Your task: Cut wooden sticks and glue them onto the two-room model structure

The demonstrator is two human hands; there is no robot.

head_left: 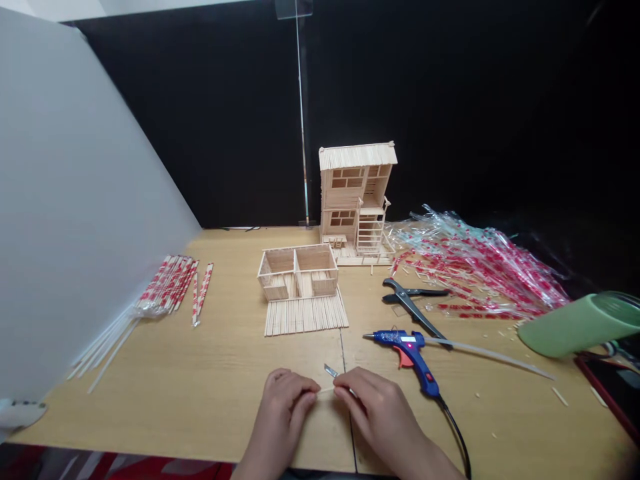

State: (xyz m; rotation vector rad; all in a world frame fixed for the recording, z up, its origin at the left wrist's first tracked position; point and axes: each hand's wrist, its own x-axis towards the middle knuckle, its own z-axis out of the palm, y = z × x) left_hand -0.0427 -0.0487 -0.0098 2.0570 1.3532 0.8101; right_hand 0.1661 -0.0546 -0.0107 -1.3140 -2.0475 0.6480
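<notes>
A short, thin wooden stick point(326, 390) spans the gap between my two hands, above the near part of the table. My left hand point(287, 403) is closed, pinching the stick's left end between thumb and fingertips. At its other end, my right hand point(377, 403) is closed on the same stick. The blade of a craft knife point(331, 371) shows just beyond my right fingertips; whether that hand holds it or it lies on the table cannot be seen. Farther back stands a small roofless stick-built structure point(300, 267) with a slatted floor point(305, 317) in front.
Behind is a two-storey stick house point(357, 200). To the right lie a blue glue gun point(407, 350), pliers point(413, 307), a pile of red-and-clear wrappers point(485, 267) and a green cup point(565, 327). Wrapped chopsticks point(170, 283) and white glue sticks point(107, 343) lie left.
</notes>
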